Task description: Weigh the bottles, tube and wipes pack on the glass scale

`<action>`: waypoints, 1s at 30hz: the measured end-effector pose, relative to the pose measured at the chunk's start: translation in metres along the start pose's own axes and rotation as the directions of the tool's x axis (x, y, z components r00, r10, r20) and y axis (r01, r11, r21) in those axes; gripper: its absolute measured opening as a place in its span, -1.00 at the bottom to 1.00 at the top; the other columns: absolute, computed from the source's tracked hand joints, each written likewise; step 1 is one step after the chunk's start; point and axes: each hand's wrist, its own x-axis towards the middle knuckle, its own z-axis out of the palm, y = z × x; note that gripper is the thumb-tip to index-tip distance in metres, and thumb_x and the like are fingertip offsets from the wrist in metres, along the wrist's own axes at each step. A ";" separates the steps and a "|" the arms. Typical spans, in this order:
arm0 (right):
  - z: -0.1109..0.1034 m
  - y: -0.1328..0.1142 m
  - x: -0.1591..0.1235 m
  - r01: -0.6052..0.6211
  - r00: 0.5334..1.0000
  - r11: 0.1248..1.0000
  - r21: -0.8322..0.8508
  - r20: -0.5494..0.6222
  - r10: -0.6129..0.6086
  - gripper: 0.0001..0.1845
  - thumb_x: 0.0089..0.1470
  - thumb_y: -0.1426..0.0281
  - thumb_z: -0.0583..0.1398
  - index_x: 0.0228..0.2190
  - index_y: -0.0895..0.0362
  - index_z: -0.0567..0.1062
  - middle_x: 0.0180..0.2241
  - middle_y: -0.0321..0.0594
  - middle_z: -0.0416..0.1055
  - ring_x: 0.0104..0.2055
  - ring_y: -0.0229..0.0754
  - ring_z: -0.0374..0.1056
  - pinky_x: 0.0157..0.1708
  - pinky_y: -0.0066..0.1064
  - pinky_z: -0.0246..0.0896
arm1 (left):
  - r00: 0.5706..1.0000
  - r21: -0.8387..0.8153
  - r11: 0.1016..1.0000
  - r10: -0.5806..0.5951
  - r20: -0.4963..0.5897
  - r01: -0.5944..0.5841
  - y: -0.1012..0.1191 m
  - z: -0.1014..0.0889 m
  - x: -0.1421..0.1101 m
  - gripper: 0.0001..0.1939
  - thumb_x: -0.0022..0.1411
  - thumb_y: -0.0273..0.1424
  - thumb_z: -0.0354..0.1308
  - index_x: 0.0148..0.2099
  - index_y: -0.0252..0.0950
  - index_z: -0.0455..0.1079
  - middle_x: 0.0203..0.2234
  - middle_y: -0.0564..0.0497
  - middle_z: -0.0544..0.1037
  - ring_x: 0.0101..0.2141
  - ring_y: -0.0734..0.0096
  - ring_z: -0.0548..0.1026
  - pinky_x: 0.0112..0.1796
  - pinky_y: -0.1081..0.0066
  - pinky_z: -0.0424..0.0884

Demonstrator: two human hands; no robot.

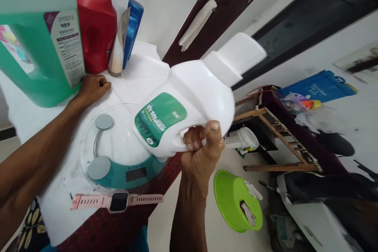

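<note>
My right hand (203, 141) is wrapped round the handle of a white laundry detergent bottle (203, 86) with a green label. The bottle leans to the right, its white cap up and to the right, and its base is over a round glass kitchen scale (137, 179). Whether the base touches the glass, I cannot tell. My left hand (93, 89) rests on the white cloth (141, 57) with fingers curled and nothing visible in them. It lies beside a large jug of green liquid (35, 59) and near a red bottle (96, 27).
A blue bottle (132, 27) and a beige tube (116, 57) stand by the wall. A pink-strapped watch (118, 201) lies at the table's near edge. On the floor are a lime-green basin (227, 193) and a white bucket (249, 138). A side table (310, 134) stands at right.
</note>
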 end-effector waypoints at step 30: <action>-0.105 0.096 0.150 -0.004 0.722 0.778 -0.628 -0.540 -0.432 -0.68 0.20 0.15 0.27 -0.31 -0.12 0.18 -0.18 -0.10 0.40 -0.02 0.14 0.49 0.16 0.14 0.43 | 0.998 -0.032 0.999 0.039 -0.058 -0.041 -0.013 0.015 0.010 -0.75 0.23 -0.40 0.19 -0.50 -0.22 0.29 -0.55 0.03 0.46 -0.42 0.33 0.40 -0.26 0.32 0.31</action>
